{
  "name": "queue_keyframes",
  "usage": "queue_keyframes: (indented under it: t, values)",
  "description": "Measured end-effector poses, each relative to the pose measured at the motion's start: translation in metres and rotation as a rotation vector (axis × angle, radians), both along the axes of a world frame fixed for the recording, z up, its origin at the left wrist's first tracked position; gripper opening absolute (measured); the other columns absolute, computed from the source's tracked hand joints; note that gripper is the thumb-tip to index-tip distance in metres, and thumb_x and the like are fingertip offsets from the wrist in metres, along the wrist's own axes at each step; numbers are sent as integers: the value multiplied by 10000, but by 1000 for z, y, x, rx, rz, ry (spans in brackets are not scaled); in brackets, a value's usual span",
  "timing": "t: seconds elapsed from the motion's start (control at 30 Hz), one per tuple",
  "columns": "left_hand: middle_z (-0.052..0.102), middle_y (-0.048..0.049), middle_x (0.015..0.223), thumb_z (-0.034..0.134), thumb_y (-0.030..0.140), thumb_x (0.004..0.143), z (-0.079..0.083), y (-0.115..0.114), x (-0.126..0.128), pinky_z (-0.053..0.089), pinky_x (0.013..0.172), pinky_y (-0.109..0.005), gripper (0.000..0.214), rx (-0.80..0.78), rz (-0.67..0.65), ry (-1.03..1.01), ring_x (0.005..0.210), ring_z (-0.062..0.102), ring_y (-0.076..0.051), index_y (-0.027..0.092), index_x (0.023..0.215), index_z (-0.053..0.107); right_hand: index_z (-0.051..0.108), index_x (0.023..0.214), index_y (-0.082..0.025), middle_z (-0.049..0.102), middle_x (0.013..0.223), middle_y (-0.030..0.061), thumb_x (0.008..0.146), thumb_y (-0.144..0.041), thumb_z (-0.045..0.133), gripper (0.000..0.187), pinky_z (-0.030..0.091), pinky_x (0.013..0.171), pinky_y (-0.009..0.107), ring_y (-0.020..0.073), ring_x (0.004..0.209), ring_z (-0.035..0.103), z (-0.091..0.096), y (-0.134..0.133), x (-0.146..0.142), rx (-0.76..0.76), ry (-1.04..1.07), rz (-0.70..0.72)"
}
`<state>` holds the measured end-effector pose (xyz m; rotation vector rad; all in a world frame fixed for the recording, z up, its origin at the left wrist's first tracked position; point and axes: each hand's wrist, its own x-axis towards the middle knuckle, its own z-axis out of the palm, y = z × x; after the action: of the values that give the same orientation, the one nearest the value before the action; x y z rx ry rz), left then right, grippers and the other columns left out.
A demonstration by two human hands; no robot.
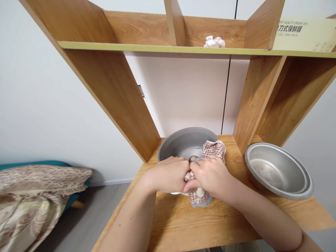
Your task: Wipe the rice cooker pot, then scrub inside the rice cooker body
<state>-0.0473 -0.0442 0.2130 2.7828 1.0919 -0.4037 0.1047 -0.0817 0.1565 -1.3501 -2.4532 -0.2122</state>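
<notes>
A brown-and-white patterned cloth (214,148) with a pale edge is bunched in my right hand (211,175), whose fingers and thumb are closed around it. One end lies over the right side of a round grey pot (170,143), and the other hangs in front of the pot. Beside it, my left hand (170,172) is closed in a fist at the pot's near rim, almost touching my right fingers. What those left fingers grip is hidden under the hand. A small round fitting (193,159) shows at the pot's bottom.
A wide silver metal pot (278,169) stands at right on the wooden desk (181,224). Wooden dividers rise behind to a shelf (157,48) holding crumpled white tissue (214,42) and a pale printed box (304,35). A patterned throw (39,196) lies at far left.
</notes>
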Motion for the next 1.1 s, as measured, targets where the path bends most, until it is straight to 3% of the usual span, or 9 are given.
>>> queue_keyframes:
  t: [0.47,1.1]
  values:
    - [644,-19,611,627,511,708,-2,2,-2,364,527,-308,312,2,-21,-6,572,592,-200,228,599,555,633,806,-151,717,768,62,820,-742,522,601,402,694,328,218,737,691,1,-1,0,-7,-6,6]
    - [620,-5,597,648,599,695,0,0,-2,330,514,-284,371,52,-13,13,583,595,-181,231,650,646,658,823,-145,682,728,56,653,-814,585,694,285,554,302,198,647,639,11,6,16,-65,-100,72]
